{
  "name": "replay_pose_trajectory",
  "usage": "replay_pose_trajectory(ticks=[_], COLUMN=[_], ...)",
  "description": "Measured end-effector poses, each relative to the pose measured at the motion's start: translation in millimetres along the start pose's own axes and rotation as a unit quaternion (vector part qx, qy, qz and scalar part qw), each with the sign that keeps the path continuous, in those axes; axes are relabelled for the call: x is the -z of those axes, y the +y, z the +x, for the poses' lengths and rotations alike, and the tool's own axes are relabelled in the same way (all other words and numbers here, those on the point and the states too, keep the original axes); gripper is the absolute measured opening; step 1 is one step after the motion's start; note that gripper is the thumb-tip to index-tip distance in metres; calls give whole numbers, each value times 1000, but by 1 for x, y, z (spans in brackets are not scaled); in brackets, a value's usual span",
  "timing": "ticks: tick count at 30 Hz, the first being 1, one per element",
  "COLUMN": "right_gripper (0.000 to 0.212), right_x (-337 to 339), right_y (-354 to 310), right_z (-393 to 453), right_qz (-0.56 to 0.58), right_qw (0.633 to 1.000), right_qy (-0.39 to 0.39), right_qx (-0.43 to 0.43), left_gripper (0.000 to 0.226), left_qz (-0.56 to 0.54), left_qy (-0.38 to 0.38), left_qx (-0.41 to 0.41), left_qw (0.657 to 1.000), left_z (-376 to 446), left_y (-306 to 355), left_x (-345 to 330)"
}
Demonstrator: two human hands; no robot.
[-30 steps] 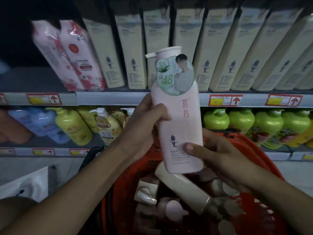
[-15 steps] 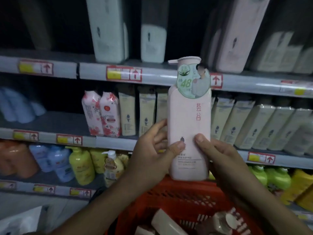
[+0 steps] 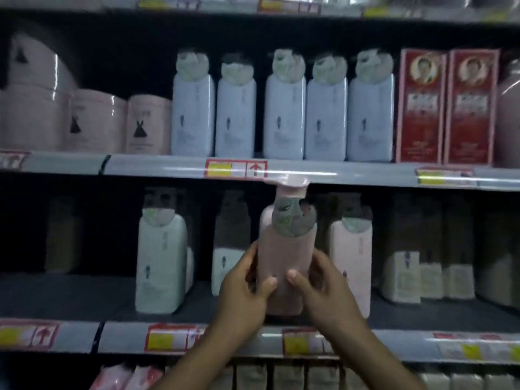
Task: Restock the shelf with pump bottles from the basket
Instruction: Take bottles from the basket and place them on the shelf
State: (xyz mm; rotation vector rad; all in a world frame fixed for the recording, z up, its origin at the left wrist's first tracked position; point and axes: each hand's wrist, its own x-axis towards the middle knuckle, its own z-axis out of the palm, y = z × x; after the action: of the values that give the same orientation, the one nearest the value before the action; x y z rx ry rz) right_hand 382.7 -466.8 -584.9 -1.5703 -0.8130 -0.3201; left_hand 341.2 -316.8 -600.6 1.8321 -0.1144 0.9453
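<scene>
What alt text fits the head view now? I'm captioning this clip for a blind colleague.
Both hands, left hand and right hand, grip a pink pump bottle upright, at a dim store shelf between a white bottle and a pink one. The shelf above holds pale blue bottles and red boxes.

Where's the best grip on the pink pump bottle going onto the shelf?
Probably the lower body of the pink pump bottle, flat sides, from the front: left hand and right hand clamp it there now. It stands upright; its pump head sits near the shelf edge above.
</scene>
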Motion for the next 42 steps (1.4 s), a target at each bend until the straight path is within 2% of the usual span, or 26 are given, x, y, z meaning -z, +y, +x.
replay_pose_trajectory(ticks=[3,7,15,17,22,23,26,28,37,42], right_gripper=[33,42,39,45,67,64,33,25,18,32], right_x=[-6,-13,-22,-22,-23,-25,-31,-33,-35,-39], right_y=[23,40,55,59,69,73,76,76,75,80], right_z=[26,40,58,58,58,59,58,60,93,100], right_qz=[-76,-141,-185,-168,-193,-200,-270,-314,-360,-335], right_qw=[997,989,979,983,977,974,946,927,906,911], right_qy=[10,5,52,57,38,46,60,59,53,51], right_qx=[12,-52,-64,-54,-80,-95,-168,-197,-218,-234], left_gripper=[59,64,55,51,61,61,46,35,29,29], left_qz=[-20,-34,94,130,164,171,221,259,295,290], left_qy=[14,39,42,42,20,21,26,19,18,26], left_qx=[51,99,97,95,106,109,141,165,183,186], left_qw=[998,994,990,986,981,979,965,951,938,938], left_z=[23,34,51,52,50,50,54,59,87,94], left_y=[-17,-33,-38,-37,-41,-43,-48,-49,-57,-58], left_x=[-19,-35,-42,-44,-44,-43,-42,-43,-54,-55])
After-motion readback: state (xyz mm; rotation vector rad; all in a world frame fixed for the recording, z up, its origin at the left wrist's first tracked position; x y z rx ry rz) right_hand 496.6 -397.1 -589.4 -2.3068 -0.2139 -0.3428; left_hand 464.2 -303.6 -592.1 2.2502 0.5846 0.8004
